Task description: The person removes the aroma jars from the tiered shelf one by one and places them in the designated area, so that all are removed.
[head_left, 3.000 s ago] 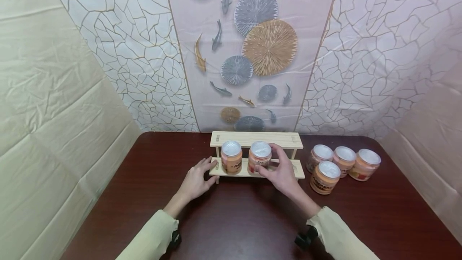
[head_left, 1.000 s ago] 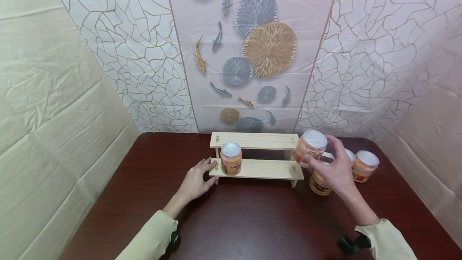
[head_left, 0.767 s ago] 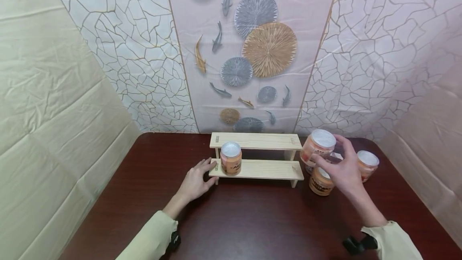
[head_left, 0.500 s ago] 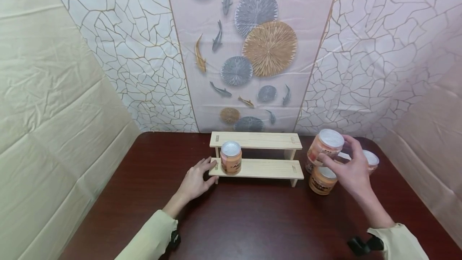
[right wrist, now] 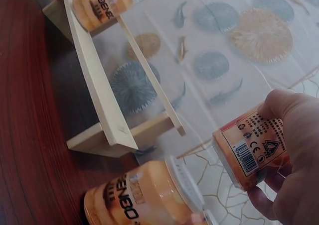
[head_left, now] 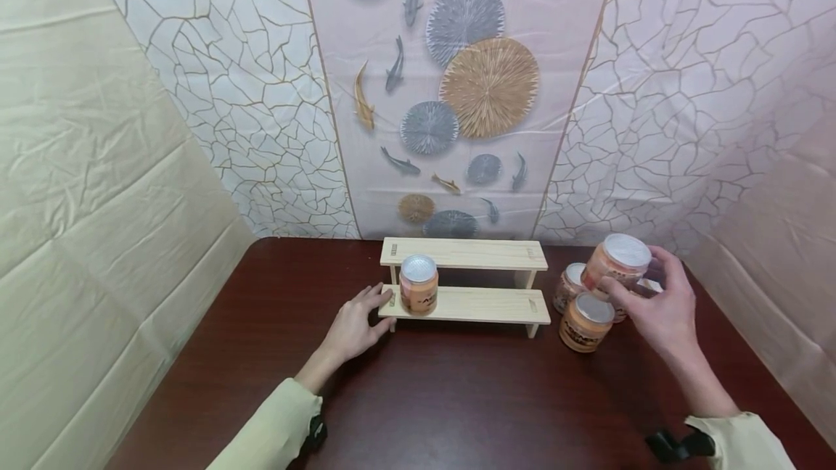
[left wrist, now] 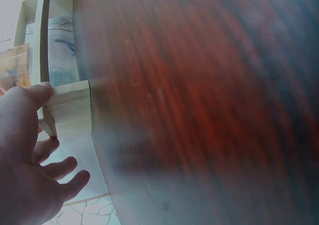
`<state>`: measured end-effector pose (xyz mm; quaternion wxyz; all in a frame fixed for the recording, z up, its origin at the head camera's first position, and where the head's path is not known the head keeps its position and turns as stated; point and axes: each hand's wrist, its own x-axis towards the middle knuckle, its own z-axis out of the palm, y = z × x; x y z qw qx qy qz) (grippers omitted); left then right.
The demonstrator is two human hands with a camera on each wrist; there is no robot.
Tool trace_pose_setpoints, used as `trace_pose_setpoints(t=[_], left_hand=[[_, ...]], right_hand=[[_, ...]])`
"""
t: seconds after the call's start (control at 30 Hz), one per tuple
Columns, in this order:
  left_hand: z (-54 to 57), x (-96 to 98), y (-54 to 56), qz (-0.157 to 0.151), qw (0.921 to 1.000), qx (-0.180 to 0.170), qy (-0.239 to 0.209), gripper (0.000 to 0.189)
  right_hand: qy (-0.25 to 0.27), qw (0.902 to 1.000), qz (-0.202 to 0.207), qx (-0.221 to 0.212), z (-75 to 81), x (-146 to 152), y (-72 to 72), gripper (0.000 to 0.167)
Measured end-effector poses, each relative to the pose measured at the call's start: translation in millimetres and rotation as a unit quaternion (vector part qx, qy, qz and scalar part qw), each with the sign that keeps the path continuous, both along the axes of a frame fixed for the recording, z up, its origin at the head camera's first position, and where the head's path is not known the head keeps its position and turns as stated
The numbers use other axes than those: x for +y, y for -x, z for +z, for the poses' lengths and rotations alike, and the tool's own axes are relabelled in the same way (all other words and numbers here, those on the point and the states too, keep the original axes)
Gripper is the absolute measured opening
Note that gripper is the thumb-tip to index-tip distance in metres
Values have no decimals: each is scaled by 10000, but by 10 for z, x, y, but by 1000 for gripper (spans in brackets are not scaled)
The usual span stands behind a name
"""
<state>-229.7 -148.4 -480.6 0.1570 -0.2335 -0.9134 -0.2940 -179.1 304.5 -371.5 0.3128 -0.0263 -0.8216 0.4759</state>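
Observation:
At the rack's left end, my left hand (head_left: 351, 326) pinches the lower board of a two-tier wooden shelf rack (head_left: 486, 303). In the left wrist view its thumb lies on the board's edge, with the other fingers beyond the board's end. My right hand (head_left: 668, 312) grips an orange-labelled jar (head_left: 612, 267) with a silvery lid, raised above other jars on the right. The right wrist view shows a barcode on this held jar (right wrist: 251, 153), which tilts there. Another jar (head_left: 419, 287) stands upright on the lower board's left part.
Right of the rack stand several similar jars, including a front jar (head_left: 586, 325) and one behind it (head_left: 570, 289); others are partly hidden by the right hand and its jar. The dark red-brown table (head_left: 424, 397) meets a patterned cloth backdrop (head_left: 451, 165) behind the rack.
My right hand has lifted a jar off the lower board and carried it to the right, over the standing jars. My left hand has stayed at the rack's left end.

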Motion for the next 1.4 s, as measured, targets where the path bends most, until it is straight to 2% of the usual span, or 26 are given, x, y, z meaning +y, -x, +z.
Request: trace_pose_setpoints(t=[0.7,0.93,1.4], left_hand=[[31,9,3,15,10000,48,18,49],[25,4,0,-6,10000,27,-7,49],[16,4,-8,-12,10000,7,1,49]], right_hand=[[212,9986,-441,-188,-19,312,-146,66],[92,9976,-667,-167,-75,366,-195,62],[401,9959,-729,-342,-184,397,-263,62]])
